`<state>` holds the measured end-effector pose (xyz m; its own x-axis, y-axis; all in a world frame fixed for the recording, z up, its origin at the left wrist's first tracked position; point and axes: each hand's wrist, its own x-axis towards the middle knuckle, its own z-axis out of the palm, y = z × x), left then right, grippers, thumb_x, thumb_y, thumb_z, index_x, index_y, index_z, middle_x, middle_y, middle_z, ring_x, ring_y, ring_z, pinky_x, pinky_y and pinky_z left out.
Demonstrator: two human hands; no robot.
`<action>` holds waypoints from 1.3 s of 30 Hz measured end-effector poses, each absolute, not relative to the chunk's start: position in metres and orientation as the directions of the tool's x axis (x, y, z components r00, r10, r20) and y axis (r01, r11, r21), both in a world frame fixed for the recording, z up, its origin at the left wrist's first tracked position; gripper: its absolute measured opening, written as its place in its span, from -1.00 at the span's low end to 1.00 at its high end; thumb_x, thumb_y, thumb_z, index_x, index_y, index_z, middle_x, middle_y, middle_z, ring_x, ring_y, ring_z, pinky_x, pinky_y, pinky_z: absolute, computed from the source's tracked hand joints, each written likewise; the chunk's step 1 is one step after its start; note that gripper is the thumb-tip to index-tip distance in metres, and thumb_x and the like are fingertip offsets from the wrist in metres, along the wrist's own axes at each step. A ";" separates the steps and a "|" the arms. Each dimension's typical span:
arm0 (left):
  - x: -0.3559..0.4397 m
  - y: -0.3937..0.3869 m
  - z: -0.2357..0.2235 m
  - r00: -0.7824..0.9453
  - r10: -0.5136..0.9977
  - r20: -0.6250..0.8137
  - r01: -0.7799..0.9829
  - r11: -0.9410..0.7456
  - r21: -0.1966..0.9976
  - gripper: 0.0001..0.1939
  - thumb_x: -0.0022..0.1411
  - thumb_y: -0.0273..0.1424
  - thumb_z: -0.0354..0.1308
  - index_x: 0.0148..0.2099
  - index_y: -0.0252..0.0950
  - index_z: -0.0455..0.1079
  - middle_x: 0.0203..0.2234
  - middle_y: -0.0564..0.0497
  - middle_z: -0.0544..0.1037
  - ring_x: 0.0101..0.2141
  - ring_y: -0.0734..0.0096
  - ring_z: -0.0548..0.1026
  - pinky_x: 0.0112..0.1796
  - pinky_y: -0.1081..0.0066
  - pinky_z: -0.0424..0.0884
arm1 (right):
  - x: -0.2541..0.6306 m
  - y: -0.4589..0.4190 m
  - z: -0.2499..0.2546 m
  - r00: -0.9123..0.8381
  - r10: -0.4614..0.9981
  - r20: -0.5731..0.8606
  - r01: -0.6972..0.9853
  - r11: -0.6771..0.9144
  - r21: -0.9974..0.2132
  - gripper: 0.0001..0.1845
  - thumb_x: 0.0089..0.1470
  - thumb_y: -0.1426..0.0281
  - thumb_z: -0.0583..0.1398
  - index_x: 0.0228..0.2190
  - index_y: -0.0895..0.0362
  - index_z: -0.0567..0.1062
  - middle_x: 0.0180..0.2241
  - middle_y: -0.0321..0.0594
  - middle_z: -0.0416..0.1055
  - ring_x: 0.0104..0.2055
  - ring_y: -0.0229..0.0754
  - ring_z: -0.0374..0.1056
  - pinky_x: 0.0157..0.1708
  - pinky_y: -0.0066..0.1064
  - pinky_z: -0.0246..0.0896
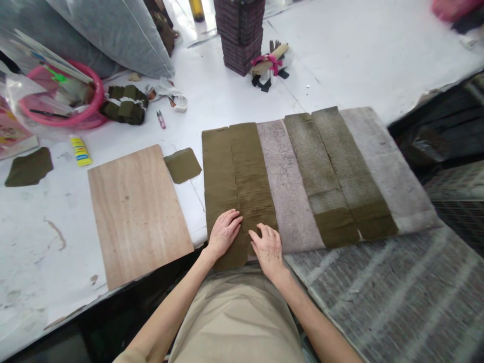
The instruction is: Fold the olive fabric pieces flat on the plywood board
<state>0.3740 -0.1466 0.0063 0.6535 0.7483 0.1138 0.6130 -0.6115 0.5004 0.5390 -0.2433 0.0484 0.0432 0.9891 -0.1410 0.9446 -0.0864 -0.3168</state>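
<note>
Two columns of overlapping olive fabric pieces [219, 171] lie on a grey-mauve board [289, 191] in front of me. My left hand [226, 233] rests flat on the near part of these pieces, fingers together and stretched out. Beside it, my right hand [267, 247] touches the near end of the right column, its fingers slightly bent and apart. Neither hand is closed round anything. Farther right on the board are two more olive columns [325, 156] with a whitish, ridged surface and plain olive near ends.
A plywood sheet [138, 217] lies left, with a loose olive piece [183, 165] beside it. Beyond are a yellow glue tube [80, 151], thread snips [161, 120], a pink basket [99, 98] and a bundle of olive pieces [126, 113]. A tall dark stack [242, 40] stands at the back.
</note>
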 end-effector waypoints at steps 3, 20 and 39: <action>0.374 -0.148 0.004 0.642 0.756 0.126 0.615 -0.606 0.504 -0.72 0.27 -0.43 0.00 0.02 -0.22 0.37 0.02 -0.12 0.42 0.12 0.16 0.29 0.08 0.06 0.29 | 0.539 -0.248 0.050 0.050 0.985 -0.165 0.943 -0.101 -0.317 -0.71 0.09 0.47 0.17 -0.13 -0.04 0.46 -0.06 -0.15 0.33 0.00 -0.09 0.20 -0.03 -0.22 0.11; 0.358 -0.164 0.017 0.580 0.803 0.134 0.641 -0.552 0.533 -0.66 0.28 -0.50 -0.05 0.07 -0.21 0.32 0.02 -0.11 0.42 0.15 0.20 0.26 0.09 0.06 0.30 | 0.560 -0.237 0.049 0.159 0.970 -0.184 0.932 -0.209 -0.297 -0.62 0.13 0.44 0.14 0.00 0.05 0.37 0.00 -0.09 0.29 -0.02 -0.07 0.20 -0.10 -0.26 0.13; 0.319 -0.185 0.030 0.280 0.959 0.052 0.751 -0.252 0.610 -0.83 0.24 -0.37 0.07 -0.12 -0.23 0.39 -0.25 -0.07 0.43 -0.16 0.23 0.41 -0.13 0.20 0.39 | 0.519 -0.220 0.053 0.024 0.984 -0.176 0.899 -0.098 -0.426 -0.81 0.14 0.39 0.16 -0.16 0.06 0.41 -0.21 -0.19 0.37 -0.14 -0.14 0.22 -0.18 -0.33 0.06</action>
